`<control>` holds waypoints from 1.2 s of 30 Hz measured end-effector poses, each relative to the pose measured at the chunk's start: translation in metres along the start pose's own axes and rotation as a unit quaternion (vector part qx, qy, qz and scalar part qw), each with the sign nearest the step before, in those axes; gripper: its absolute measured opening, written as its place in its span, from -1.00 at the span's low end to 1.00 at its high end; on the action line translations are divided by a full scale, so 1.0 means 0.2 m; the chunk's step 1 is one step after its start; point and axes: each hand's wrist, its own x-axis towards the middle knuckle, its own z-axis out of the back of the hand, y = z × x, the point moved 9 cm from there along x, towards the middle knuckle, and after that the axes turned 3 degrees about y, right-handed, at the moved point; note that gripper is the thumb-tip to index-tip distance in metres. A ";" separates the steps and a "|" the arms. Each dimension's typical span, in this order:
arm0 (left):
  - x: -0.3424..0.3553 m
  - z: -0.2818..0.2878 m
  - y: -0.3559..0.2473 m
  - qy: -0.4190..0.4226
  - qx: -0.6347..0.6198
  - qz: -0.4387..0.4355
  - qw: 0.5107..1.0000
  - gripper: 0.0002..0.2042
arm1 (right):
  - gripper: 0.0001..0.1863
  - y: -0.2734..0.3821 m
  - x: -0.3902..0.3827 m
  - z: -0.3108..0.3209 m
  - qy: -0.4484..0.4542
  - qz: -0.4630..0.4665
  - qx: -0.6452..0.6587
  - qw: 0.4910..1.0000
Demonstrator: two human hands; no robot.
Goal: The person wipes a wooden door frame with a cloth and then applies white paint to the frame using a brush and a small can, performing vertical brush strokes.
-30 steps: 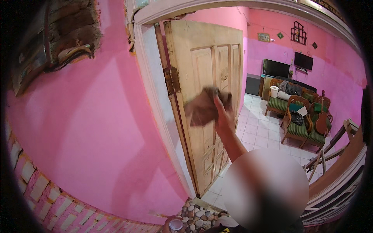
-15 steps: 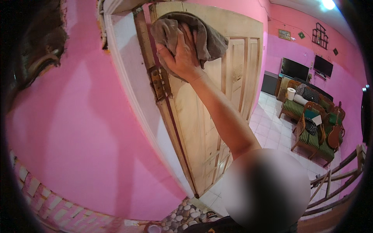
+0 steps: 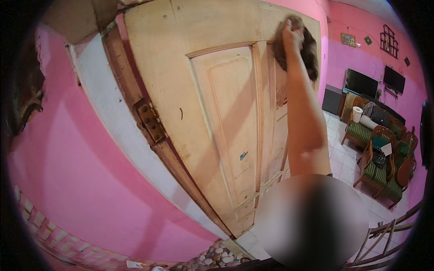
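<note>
High up near the far upper corner of a pale wooden panel door [image 3: 172, 67], my right hand [image 3: 294, 39] grips a brown-grey cloth [image 3: 309, 52] against the surface. Motion smears the hand and cloth somewhat, but the fingers are bent onto the fabric. My raised forearm crosses in front of the door's right panel and hides part of it. A round blurred patch covers the upper arm. My left hand is out of sight.
A rusty hinge [image 3: 150, 121] joins the door to its frame, beside a pink wall [image 3: 99, 171]. To the right, green-striped wooden chairs [image 3: 375, 174] stand on white floor tiles, with a television [image 3: 360, 82] beyond. A wooden railing [image 3: 384, 239] runs at lower right.
My right hand has carried the cloth from beside the hinge edge rightward across the door's top to its far upper corner. The view has shifted, showing more of the door.
</note>
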 end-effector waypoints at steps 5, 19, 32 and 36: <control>0.02 0.00 -0.03 -0.008 0.016 0.003 1.000 -0.41 | -0.32 0.00 -0.21 0.00 -0.018 0.115 0.083 0.990; 0.18 0.12 0.14 -0.013 0.087 -0.008 0.996 -0.34 | -0.12 0.60 -0.48 -0.29 0.231 0.291 0.133 0.919; 0.10 0.17 -0.12 -0.119 0.075 0.051 0.989 -0.40 | -0.05 -0.42 0.59 -0.05 0.014 -0.083 -0.069 0.994; 0.12 0.22 -0.08 -0.140 0.067 0.054 0.986 -0.42 | -0.11 -0.29 0.40 -0.04 -0.011 -0.059 -0.057 0.997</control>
